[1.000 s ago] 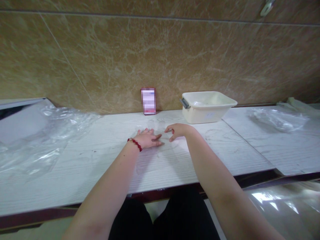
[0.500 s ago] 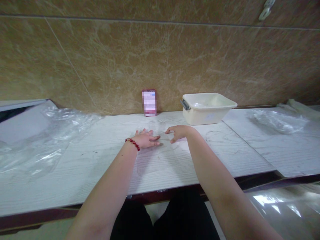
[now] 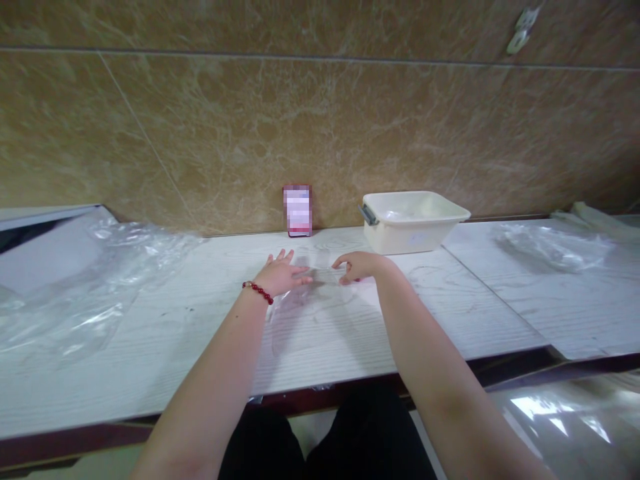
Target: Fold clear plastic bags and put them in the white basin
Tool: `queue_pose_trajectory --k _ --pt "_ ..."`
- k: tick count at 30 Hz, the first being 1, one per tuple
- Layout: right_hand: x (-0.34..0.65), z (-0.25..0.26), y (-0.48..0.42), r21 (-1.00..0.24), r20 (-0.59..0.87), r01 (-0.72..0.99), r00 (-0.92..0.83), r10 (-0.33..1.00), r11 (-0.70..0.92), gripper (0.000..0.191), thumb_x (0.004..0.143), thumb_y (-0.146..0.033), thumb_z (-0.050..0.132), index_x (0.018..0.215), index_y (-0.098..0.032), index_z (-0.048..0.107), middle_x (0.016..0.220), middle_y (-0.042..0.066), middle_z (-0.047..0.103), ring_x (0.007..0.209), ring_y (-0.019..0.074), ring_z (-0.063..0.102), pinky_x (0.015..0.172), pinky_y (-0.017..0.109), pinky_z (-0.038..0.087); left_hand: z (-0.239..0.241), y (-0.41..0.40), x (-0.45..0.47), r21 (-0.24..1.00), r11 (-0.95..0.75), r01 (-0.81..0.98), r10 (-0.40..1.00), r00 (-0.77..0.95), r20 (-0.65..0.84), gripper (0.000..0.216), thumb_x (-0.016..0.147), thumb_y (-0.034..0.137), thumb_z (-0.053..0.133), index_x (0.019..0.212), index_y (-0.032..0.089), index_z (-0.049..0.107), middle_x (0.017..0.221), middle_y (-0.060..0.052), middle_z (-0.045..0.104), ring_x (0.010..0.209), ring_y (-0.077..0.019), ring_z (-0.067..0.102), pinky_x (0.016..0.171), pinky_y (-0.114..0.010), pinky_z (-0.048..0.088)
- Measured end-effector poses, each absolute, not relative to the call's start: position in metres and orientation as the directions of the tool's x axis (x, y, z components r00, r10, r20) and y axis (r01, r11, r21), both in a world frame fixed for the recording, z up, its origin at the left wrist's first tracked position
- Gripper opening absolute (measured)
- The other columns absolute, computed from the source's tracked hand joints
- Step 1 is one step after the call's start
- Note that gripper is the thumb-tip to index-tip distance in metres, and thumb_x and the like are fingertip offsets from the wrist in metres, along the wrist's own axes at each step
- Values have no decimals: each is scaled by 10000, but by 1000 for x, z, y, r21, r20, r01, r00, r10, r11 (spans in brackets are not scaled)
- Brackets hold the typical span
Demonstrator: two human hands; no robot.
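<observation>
A clear plastic bag (image 3: pixel 313 313) lies flat on the white table (image 3: pixel 175 333) in front of me, hard to see against the wood grain. My left hand (image 3: pixel 280 273), with a red bead bracelet at the wrist, rests on the bag's far left part, fingers stretched out flat. My right hand (image 3: pixel 357 265) is at the bag's far edge, fingers curled and pinching the thin plastic.
A cream plastic tub (image 3: pixel 413 220) with a grey handle stands by the wall at the right. A small pink box (image 3: pixel 297 211) leans on the tiled wall. Crumpled clear plastic sheets lie at the left (image 3: pixel 85 293) and far right (image 3: pixel 550 243).
Both hands slid slightly away from me along the bag. The left hand's fingers lifted and spread a little; the plastic near it has puckered up.
</observation>
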State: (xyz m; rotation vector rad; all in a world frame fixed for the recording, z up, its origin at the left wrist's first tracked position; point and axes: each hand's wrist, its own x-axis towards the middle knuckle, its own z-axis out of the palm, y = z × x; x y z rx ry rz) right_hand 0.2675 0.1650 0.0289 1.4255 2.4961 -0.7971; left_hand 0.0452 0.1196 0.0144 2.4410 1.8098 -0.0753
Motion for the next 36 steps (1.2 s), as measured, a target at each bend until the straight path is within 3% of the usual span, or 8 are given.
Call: queue_pose_trajectory --k 3,8,12,17,21,26,32,36 --pt "267 24 169 -305 -319 867 -483 815 394 492 652 -347 555 1127 -245 475 742 6 618 611 125 555 585 222 400 16 120 45 51 -285 957 958 287 -20 546 744 618 236 1164 338 443 1372 -49 208 1246 -296 121 961 -481 126" --pt "264 15 176 -188 -133 896 -428 894 402 366 707 -291 501 1064 -220 533 876 34 621 844 167 547 722 251 392 23 115 44 35 -299 954 949 294 110 430 815 438 284 1175 268 448 1344 -73 276 1234 -256 193 969 -444 165" --pt "260 19 174 -219 -41 885 -429 902 411 296 742 -275 460 1017 -216 555 898 31 618 845 156 544 726 248 392 32 114 46 58 -319 946 926 298 231 394 829 341 288 1168 228 456 1322 -71 321 1223 -213 237 978 -409 190" --pt "253 35 162 -355 80 845 -398 914 399 270 771 -276 427 986 -191 566 869 31 621 780 124 553 696 210 394 45 117 56 121 -353 928 891 294 346 376 827 297 286 1105 180 510 1235 -69 441 1152 -171 361 983 -360 229" --pt "260 42 135 -410 125 792 -441 889 452 236 760 -252 451 947 -187 579 850 25 616 745 111 549 688 205 396 55 95 56 150 -456 877 858 388 337 370 814 320 324 1070 156 535 1200 -74 478 1128 -157 391 982 -317 250" --pt "286 28 70 -344 204 691 -606 769 636 220 771 -246 439 905 -185 602 899 49 603 831 144 534 764 257 393 42 29 33 187 -560 807 826 527 201 312 797 350 371 958 204 595 1149 -43 527 1104 -151 421 977 -322 270" --pt "300 15 24 -236 166 649 -706 688 723 243 773 -250 454 962 -211 601 961 53 592 905 176 505 796 301 393 9 -11 12 284 -525 802 849 518 105 303 757 320 448 1013 218 575 1133 -40 538 1053 -161 463 930 -320 339" --pt "296 18 18 -264 179 643 -700 692 719 254 777 -288 457 980 -224 595 970 50 587 903 171 505 797 304 393 0 -11 14 334 -485 808 870 482 99 320 745 340 467 1036 237 554 1132 -28 534 1036 -165 471 921 -328 348"
